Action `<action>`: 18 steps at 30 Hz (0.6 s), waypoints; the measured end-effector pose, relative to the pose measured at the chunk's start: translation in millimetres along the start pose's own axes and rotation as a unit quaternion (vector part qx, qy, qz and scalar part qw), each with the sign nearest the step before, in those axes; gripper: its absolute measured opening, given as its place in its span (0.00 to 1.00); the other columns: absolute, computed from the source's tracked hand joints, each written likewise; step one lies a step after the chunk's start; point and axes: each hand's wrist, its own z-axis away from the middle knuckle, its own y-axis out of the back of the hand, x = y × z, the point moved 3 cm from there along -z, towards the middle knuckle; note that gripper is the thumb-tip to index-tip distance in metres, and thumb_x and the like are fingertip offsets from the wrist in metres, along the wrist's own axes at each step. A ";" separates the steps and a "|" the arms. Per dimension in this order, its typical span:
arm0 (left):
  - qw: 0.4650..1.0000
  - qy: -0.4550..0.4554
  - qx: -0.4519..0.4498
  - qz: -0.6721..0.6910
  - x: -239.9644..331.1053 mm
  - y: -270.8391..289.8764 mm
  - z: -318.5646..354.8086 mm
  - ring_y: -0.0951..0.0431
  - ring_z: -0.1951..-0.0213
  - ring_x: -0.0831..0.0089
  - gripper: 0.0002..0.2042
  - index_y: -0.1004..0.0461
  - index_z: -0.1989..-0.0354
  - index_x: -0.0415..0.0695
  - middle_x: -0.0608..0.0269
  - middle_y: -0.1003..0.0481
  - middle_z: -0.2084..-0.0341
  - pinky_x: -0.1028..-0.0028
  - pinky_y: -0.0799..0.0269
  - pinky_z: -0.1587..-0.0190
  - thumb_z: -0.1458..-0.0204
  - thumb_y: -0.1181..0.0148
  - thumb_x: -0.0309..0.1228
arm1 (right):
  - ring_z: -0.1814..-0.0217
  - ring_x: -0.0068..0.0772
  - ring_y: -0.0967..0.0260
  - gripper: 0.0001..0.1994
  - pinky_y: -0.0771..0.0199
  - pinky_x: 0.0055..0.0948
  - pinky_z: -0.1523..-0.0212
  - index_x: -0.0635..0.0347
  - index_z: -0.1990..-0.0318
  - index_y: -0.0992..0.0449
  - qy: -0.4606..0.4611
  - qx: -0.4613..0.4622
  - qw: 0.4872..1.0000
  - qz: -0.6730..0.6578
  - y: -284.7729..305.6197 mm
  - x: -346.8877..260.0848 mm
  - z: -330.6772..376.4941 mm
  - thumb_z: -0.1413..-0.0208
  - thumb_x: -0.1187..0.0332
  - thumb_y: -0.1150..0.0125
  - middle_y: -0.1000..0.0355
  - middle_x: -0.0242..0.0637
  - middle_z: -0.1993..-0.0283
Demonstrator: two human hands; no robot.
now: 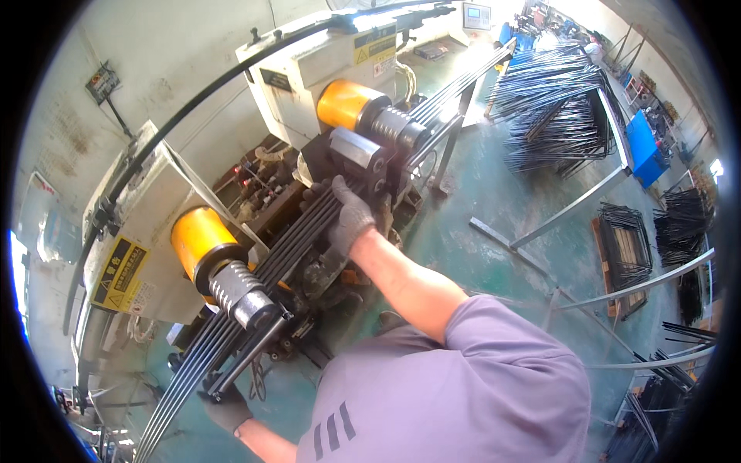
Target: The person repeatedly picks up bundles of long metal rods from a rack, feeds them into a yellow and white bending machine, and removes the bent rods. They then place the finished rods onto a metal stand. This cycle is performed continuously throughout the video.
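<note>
Nearest the camera: purple-grey shirt (463, 393), w/ dark slanted stripes, filling lower ctr. Extending from its R sleeve, bare forearm (409, 278) and grey-gloved R hand (351, 220), touching the near edge of the slim dark bars (297, 231) at mid-bundle; partly hidden, hence cannot tell how far closed. At lower L, grey-gloved L hand (228, 410), by the lower end of a short steel rod (251, 351) and just beside the same bundle; grip likewise obscured, cannot tell whether wide or narrow.

Bars: side by side, approx. parallel, running diag. from lower L to upper R, past both machine stations. At each station, an orange cyl. w/ ribbed steel spindle: lower orange cyl. (204, 241) w/ lower spindle (241, 292); upper orange cyl. (345, 106) w/ upper spindle (397, 127). Just above R hand, a grey metal block (357, 150). Behind, pale machine housings (289, 65), w/ yellow warning label (121, 272) on the lower one; arching overhead, black hose (166, 123).

Bkgd, R: large heap of dark rods (552, 108) nr a blue bin (647, 150); below, smaller stack of dark frames (625, 247), all over green floor (478, 197). At top, small control panel (476, 15) w/ screen.
</note>
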 end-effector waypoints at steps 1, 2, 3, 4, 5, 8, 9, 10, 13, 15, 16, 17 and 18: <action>0.997 0.023 0.021 0.074 27.3 -13.9 1.1 0.15 0.53 0.58 0.15 0.20 0.47 0.41 0.56 0.17 0.47 0.61 0.20 0.51 0.36 0.39 0.37 | 0.59 0.38 0.22 0.11 0.17 0.46 0.56 0.57 0.50 0.25 0.003 0.009 1.000 -0.024 1.2 -2.2 -10.1 0.26 0.58 0.42 0.23 0.36 0.62; 0.999 0.022 0.018 0.020 50.5 -14.2 1.4 0.17 0.51 0.58 0.15 0.22 0.46 0.40 0.56 0.18 0.46 0.62 0.22 0.48 0.35 0.40 0.36 | 0.63 0.37 0.24 0.11 0.18 0.45 0.58 0.57 0.52 0.25 -0.005 0.015 0.999 -0.048 6.3 3.1 -21.2 0.26 0.59 0.42 0.25 0.34 0.65; 0.999 0.021 0.015 -0.033 72.3 -14.2 1.6 0.18 0.49 0.59 0.15 0.23 0.45 0.39 0.55 0.19 0.45 0.63 0.24 0.45 0.35 0.41 0.35 | 0.67 0.35 0.25 0.11 0.19 0.43 0.60 0.56 0.54 0.26 -0.012 0.023 0.997 -0.070 9.6 6.4 -27.4 0.26 0.59 0.42 0.26 0.33 0.68; 0.977 0.000 -0.013 -0.211 84.3 -3.1 2.5 0.21 0.44 0.62 0.16 0.25 0.42 0.37 0.55 0.21 0.42 0.65 0.29 0.38 0.33 0.44 0.33 | 0.74 0.32 0.32 0.11 0.22 0.40 0.64 0.57 0.54 0.26 -0.016 0.033 0.996 -0.081 -2.1 9.3 -19.3 0.27 0.59 0.41 0.31 0.29 0.72; 0.944 0.002 0.003 -0.329 109.1 -20.4 6.8 0.21 0.43 0.62 0.16 0.26 0.42 0.36 0.54 0.22 0.43 0.65 0.29 0.38 0.32 0.45 0.33 | 0.74 0.32 0.32 0.11 0.22 0.40 0.65 0.57 0.55 0.26 -0.013 0.030 0.997 -0.069 -1.1 7.5 -20.3 0.26 0.59 0.41 0.31 0.29 0.73; 0.804 0.001 0.075 -0.590 184.4 -56.5 26.3 0.23 0.42 0.64 0.15 0.28 0.43 0.35 0.53 0.23 0.44 0.66 0.29 0.37 0.31 0.49 0.32 | 0.74 0.31 0.32 0.11 0.23 0.39 0.66 0.58 0.56 0.25 -0.025 0.030 0.998 -0.049 -3.8 8.4 -19.2 0.27 0.59 0.40 0.32 0.29 0.73; 0.793 -0.014 0.074 -0.604 183.3 -55.2 22.7 0.22 0.42 0.63 0.15 0.27 0.44 0.35 0.52 0.22 0.45 0.66 0.29 0.37 0.31 0.48 0.33 | 0.74 0.31 0.32 0.10 0.23 0.39 0.66 0.57 0.55 0.26 -0.023 0.035 0.998 -0.044 -5.9 5.5 -16.7 0.27 0.60 0.40 0.32 0.29 0.73; 0.783 -0.027 0.072 -0.617 180.1 -54.8 17.8 0.22 0.43 0.62 0.15 0.26 0.45 0.35 0.51 0.22 0.47 0.65 0.29 0.38 0.31 0.48 0.33 | 0.74 0.31 0.32 0.10 0.23 0.38 0.66 0.57 0.55 0.26 -0.019 0.042 0.998 -0.037 -7.3 2.7 -14.4 0.27 0.60 0.40 0.32 0.29 0.73; 0.976 0.020 0.001 -0.219 144.6 -12.7 -7.2 0.22 0.42 0.59 0.20 0.26 0.42 0.33 0.47 0.21 0.45 0.63 0.30 0.37 0.29 0.49 0.39 | 0.73 0.30 0.32 0.09 0.23 0.38 0.66 0.56 0.55 0.26 -0.024 0.032 0.999 -0.033 -6.4 4.9 -14.9 0.28 0.61 0.39 0.32 0.29 0.72; 0.962 0.107 0.085 0.237 122.1 8.1 -29.9 0.22 0.40 0.56 0.25 0.28 0.36 0.33 0.47 0.22 0.42 0.61 0.31 0.35 0.27 0.50 0.44 | 0.73 0.31 0.32 0.09 0.22 0.38 0.66 0.56 0.56 0.25 -0.020 0.034 0.999 -0.026 -3.3 1.4 -15.9 0.28 0.61 0.39 0.31 0.29 0.71; 0.961 0.104 0.148 0.211 167.5 -22.6 -25.6 0.23 0.40 0.55 0.26 0.28 0.35 0.33 0.47 0.22 0.41 0.60 0.31 0.35 0.28 0.49 0.45 | 0.73 0.31 0.32 0.09 0.22 0.39 0.66 0.56 0.57 0.25 -0.011 0.028 0.999 -0.031 4.3 0.1 -22.1 0.28 0.61 0.38 0.31 0.29 0.71; 0.954 0.097 0.218 0.184 195.7 -34.6 -17.7 0.23 0.40 0.54 0.28 0.28 0.34 0.33 0.47 0.23 0.40 0.59 0.32 0.34 0.28 0.49 0.47 | 0.72 0.30 0.32 0.09 0.22 0.39 0.66 0.56 0.56 0.25 -0.015 0.029 0.999 -0.034 5.5 0.5 -21.4 0.28 0.61 0.38 0.31 0.29 0.71; 0.979 0.042 0.154 0.124 191.6 4.0 -39.2 0.21 0.43 0.56 0.28 0.25 0.37 0.33 0.49 0.21 0.43 0.58 0.29 0.37 0.29 0.46 0.49 | 0.72 0.30 0.32 0.09 0.22 0.39 0.65 0.56 0.56 0.25 -0.020 0.026 0.999 -0.035 2.8 2.9 -18.4 0.28 0.62 0.38 0.31 0.29 0.71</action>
